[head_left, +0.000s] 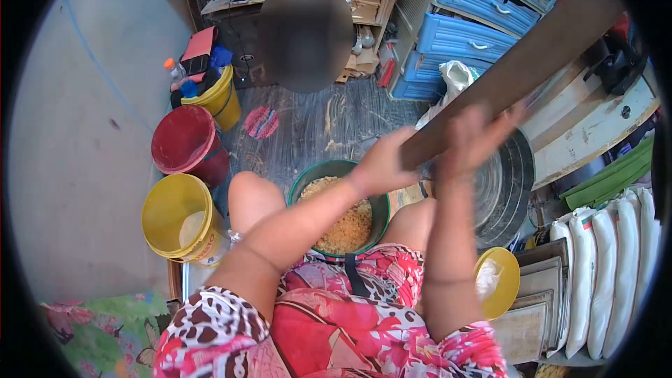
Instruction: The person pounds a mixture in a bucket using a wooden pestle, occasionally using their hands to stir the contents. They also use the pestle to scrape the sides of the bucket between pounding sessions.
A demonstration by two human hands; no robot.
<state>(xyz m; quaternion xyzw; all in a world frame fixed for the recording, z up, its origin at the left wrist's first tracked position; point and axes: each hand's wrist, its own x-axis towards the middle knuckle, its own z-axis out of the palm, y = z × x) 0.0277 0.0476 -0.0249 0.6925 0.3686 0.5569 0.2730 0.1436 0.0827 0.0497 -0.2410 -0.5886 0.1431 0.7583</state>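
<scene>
A long, dark brown flat tray or board [518, 63], seen nearly edge-on, slants up to the upper right; the frames do not show which it is. My left hand [385, 164] is closed around its lower end. Blurred by motion, my right hand [479, 136] is against or just in front of its lower side, fingers stretched out and apart. Between my legs stands a green tub [383, 227], below my left forearm. Yellow-brown crumbly stuff [343, 227] lies in the tub, partly hidden by that forearm.
Yellow bucket [157, 220], red bucket [183, 138] and another yellow bucket [225, 101] line the left wall. To the right are a round dark pan [514, 175], a yellow container [509, 287], stacked trays [514, 332] and filled white bags [602, 280]. Blue drawers [465, 38] stand behind.
</scene>
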